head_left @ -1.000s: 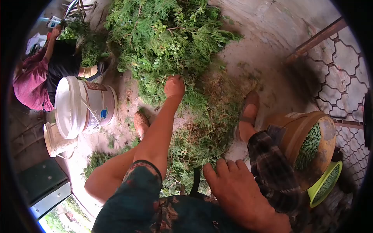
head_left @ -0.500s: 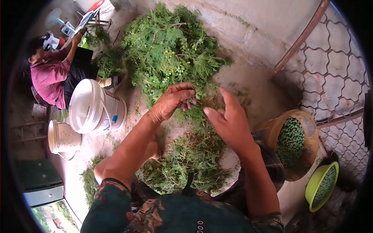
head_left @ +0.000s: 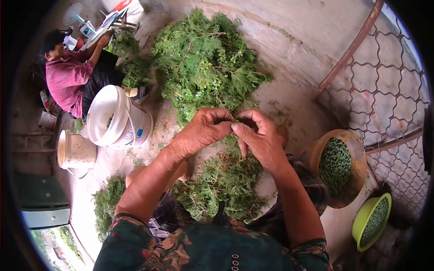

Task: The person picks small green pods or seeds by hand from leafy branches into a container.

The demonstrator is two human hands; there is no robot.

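Above the leafy litter between my knees, my left hand [head_left: 205, 130] is closed in a pinch on a small green sprig, mostly hidden by the fingers. My right hand [head_left: 263, 137] meets it, thumb and forefinger pinched together against the left fingertips; what they grip is too small and covered to name. Just beyond the hands lies a big heap of cut evergreen branches [head_left: 203, 63] with pale green, berry-like cones among the foliage. Below the hands, a lower pile of feathery sprigs [head_left: 221, 180] covers the floor.
At my right stand a tan bucket [head_left: 358, 178] and a lime-green basin [head_left: 360, 229], both holding small green cones. White buckets [head_left: 141, 124] stand on the left. Another person [head_left: 68, 81] sits at upper left handling branches. A wire-mesh gate [head_left: 384, 90] stands at right.
My right hand has moved in from the right, its spread thumb and forefinger closing to meet the left fingertips. My left hand has turned slightly, hiding most of the sprig. The view has shifted a little.
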